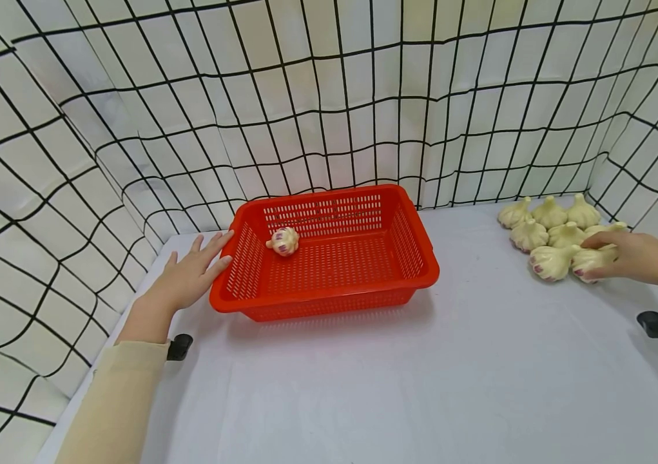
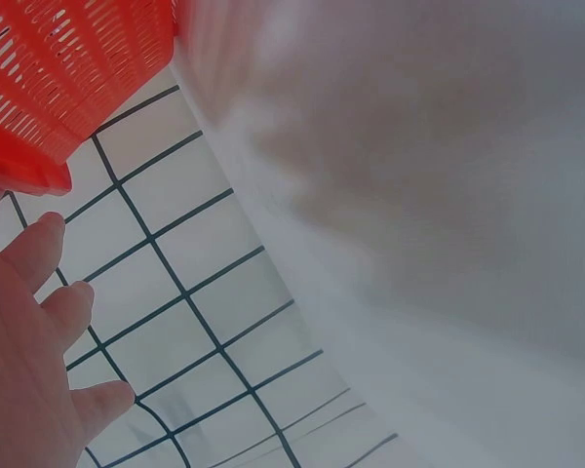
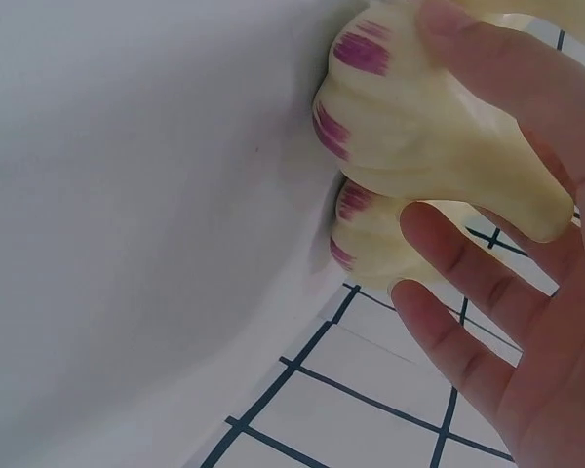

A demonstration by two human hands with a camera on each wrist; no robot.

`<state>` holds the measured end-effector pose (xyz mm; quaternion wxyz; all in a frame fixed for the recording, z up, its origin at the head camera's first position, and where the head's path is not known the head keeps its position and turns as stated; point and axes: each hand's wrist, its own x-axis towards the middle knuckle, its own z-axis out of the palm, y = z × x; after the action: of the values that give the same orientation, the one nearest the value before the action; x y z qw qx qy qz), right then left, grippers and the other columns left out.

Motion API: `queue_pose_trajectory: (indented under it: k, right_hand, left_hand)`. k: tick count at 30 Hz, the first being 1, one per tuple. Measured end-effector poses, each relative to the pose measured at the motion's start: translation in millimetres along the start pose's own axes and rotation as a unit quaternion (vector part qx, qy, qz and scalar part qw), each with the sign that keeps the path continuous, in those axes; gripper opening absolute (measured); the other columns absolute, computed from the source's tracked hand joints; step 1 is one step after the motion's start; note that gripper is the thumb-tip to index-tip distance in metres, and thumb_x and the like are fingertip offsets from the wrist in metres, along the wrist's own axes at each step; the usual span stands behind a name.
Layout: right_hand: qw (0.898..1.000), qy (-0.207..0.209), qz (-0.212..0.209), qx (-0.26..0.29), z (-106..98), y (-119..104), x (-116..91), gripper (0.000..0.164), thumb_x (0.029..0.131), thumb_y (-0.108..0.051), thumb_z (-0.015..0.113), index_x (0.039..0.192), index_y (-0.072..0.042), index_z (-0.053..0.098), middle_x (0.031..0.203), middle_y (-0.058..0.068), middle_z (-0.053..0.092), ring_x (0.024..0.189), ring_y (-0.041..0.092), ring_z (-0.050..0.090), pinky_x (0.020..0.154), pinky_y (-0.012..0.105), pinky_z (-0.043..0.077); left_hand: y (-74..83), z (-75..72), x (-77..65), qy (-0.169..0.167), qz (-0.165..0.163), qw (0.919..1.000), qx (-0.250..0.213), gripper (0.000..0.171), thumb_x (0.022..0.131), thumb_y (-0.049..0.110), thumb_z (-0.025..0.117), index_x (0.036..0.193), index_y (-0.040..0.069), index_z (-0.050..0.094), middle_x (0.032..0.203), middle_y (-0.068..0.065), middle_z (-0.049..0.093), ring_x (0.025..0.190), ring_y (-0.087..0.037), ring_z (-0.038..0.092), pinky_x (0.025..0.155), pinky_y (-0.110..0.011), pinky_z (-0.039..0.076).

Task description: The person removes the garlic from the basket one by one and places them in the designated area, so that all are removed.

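Note:
My left hand (image 1: 189, 277), fingers spread, touches the left rim of a red plastic basket (image 1: 334, 294). In the left wrist view, fingertips (image 2: 44, 234) show beside the basket's corner (image 2: 78, 68). One garlic bulb (image 1: 283, 241) with purple marks lies inside, near the basket's left wall. Over at the right, my right hand (image 1: 642, 258) grips a pale garlic bulb (image 1: 590, 263) at the front of a cluster of garlic bulbs (image 1: 550, 212). The right wrist view has the thumb on one side of this garlic bulb (image 3: 409, 107) and fingers on the other; another bulb (image 3: 380, 234) sits behind it.
Black grid netting (image 1: 358, 129) over white sheeting rises behind and at both sides of the white table (image 1: 334, 386). The basket stands near the back netting, and the garlic cluster lies close to the back right corner.

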<state>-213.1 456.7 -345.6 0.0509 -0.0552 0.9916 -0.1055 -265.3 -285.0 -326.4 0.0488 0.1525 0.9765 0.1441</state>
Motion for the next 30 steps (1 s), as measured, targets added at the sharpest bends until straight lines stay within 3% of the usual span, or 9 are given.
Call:
queue_pose_trajectory:
  k: [10, 16, 19, 30]
  right_hand:
    - [1.000, 0.005, 0.013, 0.021, 0, 4, -7, 0.081, 0.086, -0.045, 0.082, 0.133, 0.014, 0.053, 0.135, 0.044, 0.046, 0.114, 0.062, 0.049, 0.089, 0.076, 0.041]
    - [1.000, 0.022, 0.004, 0.003, -3, 6, -13, 0.081, 0.085, -0.042, 0.083, 0.134, 0.014, 0.049, 0.132, 0.044, 0.049, 0.106, 0.058, 0.056, 0.081, 0.068, 0.049]
    - [0.999, 0.031, 0.004, -0.011, -7, 6, -14, 0.079, 0.085, -0.038, 0.084, 0.132, 0.014, 0.049, 0.131, 0.044, 0.050, 0.104, 0.055, 0.058, 0.077, 0.063, 0.052]
    - [0.996, 0.080, -0.013, -0.027, -28, -12, -14, 0.065, 0.091, -0.028, 0.080, 0.131, 0.014, 0.052, 0.129, 0.043, 0.052, 0.104, 0.057, 0.059, 0.075, 0.063, 0.055]
  left_hand:
    - [-0.4, -0.4, 0.2, -0.002, -0.004, 1.0000, 0.002, 0.072, 0.107, 0.059, 0.029, 0.167, 0.025, 0.006, 0.170, -0.017, 0.009, 0.154, -0.046, -0.007, 0.112, -0.076, -0.009]
    - [-0.4, -0.1, 0.1, 0.000, 0.000, 1.0000, 0.003, 0.072, 0.107, 0.059, 0.029, 0.167, 0.024, 0.007, 0.170, -0.017, 0.010, 0.154, -0.047, -0.005, 0.112, -0.076, -0.009]
    - [0.0, -0.4, 0.1, 0.001, 0.000, 1.0000, 0.003, 0.072, 0.108, 0.058, 0.030, 0.167, 0.024, 0.007, 0.170, -0.018, 0.011, 0.153, -0.047, -0.005, 0.112, -0.076, -0.008]
    - [1.2, -1.4, 0.5, 0.002, -0.002, 0.9999, 0.016, 0.072, 0.108, 0.057, 0.031, 0.167, 0.023, 0.008, 0.169, -0.020, 0.012, 0.153, -0.050, -0.003, 0.112, -0.077, -0.007]
